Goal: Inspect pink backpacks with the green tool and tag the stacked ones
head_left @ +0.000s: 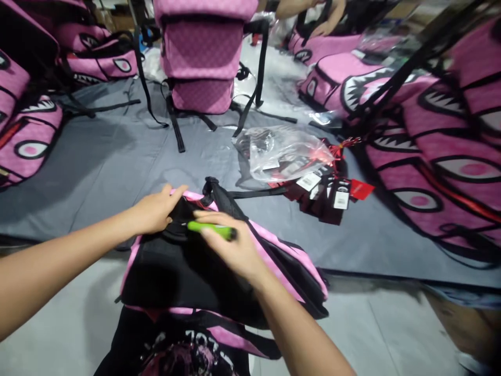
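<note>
A black and pink backpack [164, 271] lies across my lap and the table's front edge, its dark side up. My left hand [156, 210] is closed on the bag's far edge, beside a strip of pink trim. In my right hand [235, 248] is a slim tool with a bright green handle [211, 228] and a black end. Its thin tip points left at the black fabric near my left fingers; the exact kind of tool is too blurred to tell. A black shoulder strap [225, 201] lies just beyond my right hand.
A grey-covered table [105, 172] spans the view. Black and red hang tags [324, 193] lie by a clear plastic bag [285, 151]. A pink backpack [201, 57] stands behind, with more shark-face bags [434, 172] at right and left. Another person's hand [326, 26] is at the back.
</note>
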`<state>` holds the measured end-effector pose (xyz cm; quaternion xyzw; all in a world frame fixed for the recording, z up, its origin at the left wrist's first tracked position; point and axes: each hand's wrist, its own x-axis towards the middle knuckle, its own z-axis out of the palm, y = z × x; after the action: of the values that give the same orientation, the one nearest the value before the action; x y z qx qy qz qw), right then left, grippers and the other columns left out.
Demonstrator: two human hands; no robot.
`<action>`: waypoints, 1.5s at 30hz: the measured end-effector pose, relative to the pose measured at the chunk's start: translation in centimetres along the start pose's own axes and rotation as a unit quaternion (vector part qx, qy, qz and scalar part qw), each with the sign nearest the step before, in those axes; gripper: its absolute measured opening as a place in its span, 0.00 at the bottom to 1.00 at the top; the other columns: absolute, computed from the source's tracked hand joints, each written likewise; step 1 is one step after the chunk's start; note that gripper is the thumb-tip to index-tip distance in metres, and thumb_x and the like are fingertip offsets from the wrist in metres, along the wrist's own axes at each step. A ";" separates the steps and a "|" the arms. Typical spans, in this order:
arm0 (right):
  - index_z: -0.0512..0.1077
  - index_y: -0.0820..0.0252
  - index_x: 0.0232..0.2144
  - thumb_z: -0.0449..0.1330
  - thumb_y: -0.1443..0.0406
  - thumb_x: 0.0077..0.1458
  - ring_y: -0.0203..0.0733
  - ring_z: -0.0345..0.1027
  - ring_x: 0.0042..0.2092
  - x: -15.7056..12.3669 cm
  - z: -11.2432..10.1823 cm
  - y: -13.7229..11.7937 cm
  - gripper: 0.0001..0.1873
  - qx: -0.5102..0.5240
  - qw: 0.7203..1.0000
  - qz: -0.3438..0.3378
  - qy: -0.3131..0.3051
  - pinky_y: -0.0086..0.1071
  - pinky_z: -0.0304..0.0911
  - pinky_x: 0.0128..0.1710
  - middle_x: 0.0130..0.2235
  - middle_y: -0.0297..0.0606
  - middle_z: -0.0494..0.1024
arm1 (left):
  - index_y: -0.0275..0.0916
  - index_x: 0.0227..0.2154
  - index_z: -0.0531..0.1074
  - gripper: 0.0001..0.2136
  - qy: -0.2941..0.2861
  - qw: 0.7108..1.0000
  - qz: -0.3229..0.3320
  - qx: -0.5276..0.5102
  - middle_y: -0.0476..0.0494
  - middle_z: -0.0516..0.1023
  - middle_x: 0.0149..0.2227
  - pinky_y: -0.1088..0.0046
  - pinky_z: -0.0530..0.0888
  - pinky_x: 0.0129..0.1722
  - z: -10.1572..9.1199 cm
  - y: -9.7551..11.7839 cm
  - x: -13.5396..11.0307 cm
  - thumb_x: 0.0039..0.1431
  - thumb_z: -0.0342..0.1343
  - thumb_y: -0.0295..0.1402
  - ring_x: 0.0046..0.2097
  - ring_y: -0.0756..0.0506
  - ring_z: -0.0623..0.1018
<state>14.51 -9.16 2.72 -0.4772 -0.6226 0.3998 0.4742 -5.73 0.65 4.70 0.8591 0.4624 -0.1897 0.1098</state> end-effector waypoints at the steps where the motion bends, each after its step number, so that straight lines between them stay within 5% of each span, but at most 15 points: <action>1: 0.76 0.55 0.39 0.58 0.65 0.58 0.44 0.73 0.52 -0.1 -2.6 0.2 0.08 -0.024 0.998 -0.012 0.057 0.41 0.67 0.54 0.49 0.38 0.79 | 0.42 0.67 0.38 0.38 0.004 1.000 0.004 -0.003 0.30 0.60 0.59 0.65 0.73 0.46 0.1 0.0 0.0 0.56 0.50 0.30 0.51 0.38 0.75; 3: 0.74 0.57 0.38 0.55 0.67 0.56 0.46 0.73 0.49 0.0 -8.3 1.9 0.09 -0.119 0.967 -0.036 0.223 0.43 0.67 0.51 0.46 0.41 0.80 | 0.42 0.67 0.38 0.38 0.013 1.000 0.007 -0.006 0.30 0.60 0.59 0.65 0.73 0.45 0.3 -0.1 -0.1 0.57 0.49 0.30 0.52 0.37 0.75; 5: 0.74 0.59 0.36 0.52 0.68 0.52 0.45 0.75 0.38 0.3 -14.0 5.0 0.12 -0.274 0.889 0.033 0.365 0.40 0.69 0.41 0.37 0.41 0.80 | 0.42 0.67 0.39 0.37 0.015 1.000 0.001 -0.005 0.30 0.61 0.59 0.64 0.74 0.43 0.3 0.0 -0.1 0.57 0.48 0.29 0.50 0.37 0.76; 7: 0.75 0.61 0.32 0.53 0.67 0.49 0.46 0.71 0.30 0.6 -18.3 8.8 0.12 -0.449 0.810 0.135 0.353 0.36 0.65 0.32 0.30 0.43 0.78 | 0.41 0.67 0.40 0.37 0.011 1.000 -0.004 -0.008 0.30 0.61 0.59 0.64 0.74 0.43 0.3 0.1 -0.1 0.56 0.48 0.28 0.48 0.38 0.77; 9: 0.76 0.62 0.29 0.53 0.66 0.50 0.45 0.67 0.25 0.8 -20.5 11.9 0.12 -0.536 0.772 0.179 0.291 0.34 0.58 0.25 0.24 0.43 0.75 | 0.41 0.67 0.40 0.37 0.007 1.000 -0.006 -0.016 0.31 0.61 0.59 0.64 0.74 0.44 0.2 0.2 0.1 0.55 0.47 0.27 0.48 0.38 0.77; 13: 0.77 0.60 0.36 0.56 0.66 0.54 0.43 0.70 0.31 2.6 -19.2 14.7 0.11 -0.571 0.788 0.135 0.185 0.31 0.59 0.27 0.34 0.44 0.79 | 0.42 0.67 0.39 0.38 -0.005 1.000 -0.017 -0.023 0.31 0.60 0.60 0.65 0.75 0.45 0.0 0.5 0.3 0.54 0.47 0.26 0.48 0.39 0.77; 16: 0.75 0.62 0.44 0.53 0.68 0.60 0.44 0.71 0.43 6.7 -17.7 14.7 0.14 -0.595 0.789 0.097 0.118 0.32 0.62 0.35 0.45 0.49 0.76 | 0.42 0.68 0.39 0.38 -0.010 0.999 -0.025 -0.028 0.30 0.59 0.61 0.64 0.75 0.45 -0.2 0.7 0.4 0.54 0.47 0.26 0.48 0.39 0.77; 19: 0.75 0.66 0.42 0.52 0.71 0.61 0.46 0.70 0.47 11.8 -17.7 15.1 0.12 -0.619 0.778 0.096 0.048 0.33 0.65 0.39 0.45 0.52 0.76 | 0.41 0.68 0.39 0.39 -0.001 0.999 -0.030 -0.044 0.29 0.58 0.62 0.62 0.74 0.48 0.1 0.9 0.4 0.54 0.47 0.25 0.52 0.38 0.76; 23: 0.73 0.65 0.45 0.59 0.63 0.62 0.43 0.72 0.46 16.6 -18.0 16.4 0.12 -0.640 0.759 0.113 -0.031 0.41 0.68 0.46 0.45 0.44 0.76 | 0.43 0.69 0.41 0.41 0.008 0.997 -0.037 -0.074 0.32 0.57 0.63 0.64 0.72 0.53 1.5 0.4 0.6 0.51 0.48 0.21 0.54 0.39 0.74; 29: 0.73 0.68 0.45 0.55 0.65 0.64 0.46 0.71 0.49 16.7 -16.1 17.6 0.12 -0.658 0.741 0.083 -0.098 0.43 0.63 0.53 0.45 0.47 0.78 | 0.49 0.69 0.43 0.44 0.049 0.993 -0.031 -0.105 0.35 0.59 0.63 0.63 0.72 0.53 2.7 -0.2 1.1 0.47 0.48 0.20 0.55 0.40 0.74; 35: 0.74 0.69 0.41 0.49 0.74 0.59 0.50 0.71 0.44 14.0 -16.1 15.2 0.14 -0.656 0.751 0.056 -0.049 0.36 0.61 0.41 0.40 0.54 0.78 | 0.44 0.69 0.44 0.44 0.024 0.994 -0.048 -0.091 0.31 0.57 0.64 0.60 0.72 0.52 1.8 0.4 0.8 0.48 0.49 0.18 0.53 0.38 0.75; 41: 0.73 0.64 0.39 0.50 0.71 0.59 0.47 0.67 0.43 8.2 -15.3 7.9 0.12 -0.623 0.779 0.016 0.066 0.34 0.59 0.41 0.42 0.49 0.77 | 0.44 0.68 0.46 0.43 0.066 0.993 -0.030 -0.088 0.32 0.62 0.61 0.64 0.73 0.50 1.9 0.2 0.5 0.47 0.50 0.18 0.52 0.39 0.76; 42: 0.72 0.63 0.39 0.50 0.69 0.60 0.46 0.67 0.42 7.3 -15.0 6.4 0.11 -0.588 0.804 0.019 0.087 0.33 0.60 0.39 0.40 0.47 0.77 | 0.44 0.68 0.47 0.43 0.071 0.993 -0.030 -0.086 0.32 0.64 0.61 0.63 0.74 0.49 1.9 0.2 0.4 0.48 0.50 0.19 0.52 0.38 0.77; 45: 0.69 0.61 0.32 0.54 0.57 0.59 0.38 0.62 0.29 5.1 -13.6 1.9 0.13 -0.328 0.935 0.056 0.119 0.30 0.59 0.30 0.27 0.34 0.71 | 0.41 0.68 0.49 0.40 0.096 0.990 -0.034 -0.095 0.29 0.60 0.64 0.57 0.72 0.52 1.2 0.6 -0.5 0.51 0.55 0.23 0.58 0.33 0.72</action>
<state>27.64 -3.11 5.12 -0.6846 -0.6302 0.1395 0.3387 -5.73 -0.48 3.88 0.8428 0.5157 -0.0658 0.1394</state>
